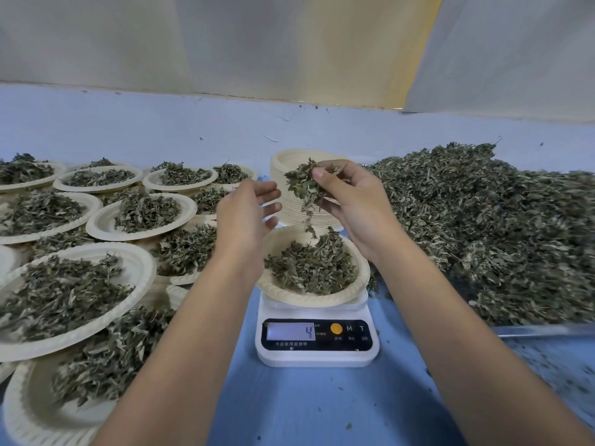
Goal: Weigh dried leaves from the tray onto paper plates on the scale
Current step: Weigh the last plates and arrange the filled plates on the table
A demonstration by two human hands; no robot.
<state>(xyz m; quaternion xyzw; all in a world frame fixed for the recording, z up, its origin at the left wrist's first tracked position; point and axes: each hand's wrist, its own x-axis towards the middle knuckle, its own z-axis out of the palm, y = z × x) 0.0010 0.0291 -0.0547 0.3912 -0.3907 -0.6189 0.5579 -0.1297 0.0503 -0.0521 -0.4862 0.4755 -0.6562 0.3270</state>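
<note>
Now, right hand (354,204): we pinch a leaf clump (304,185) over the plate (362,280) on the scale (317,355).
Left hand (244,217): loose, empty.
Left: filled plates (143,262) crowd close.
Behind: plate stack (283,160).
Right: leaf-heaped tray (531,329).

The table (306,407) in the lower centre is light blue. The dried leaves (483,226) at right are dull grey-green. The paper plates (103,222) at left are cream with ribbed rims. The scale (317,358) is white, its front panel black with an orange round button (336,328) and a pale lilac display (289,330); the blurred digit looks dark grey. The wall (225,43) above is off-white.
</note>
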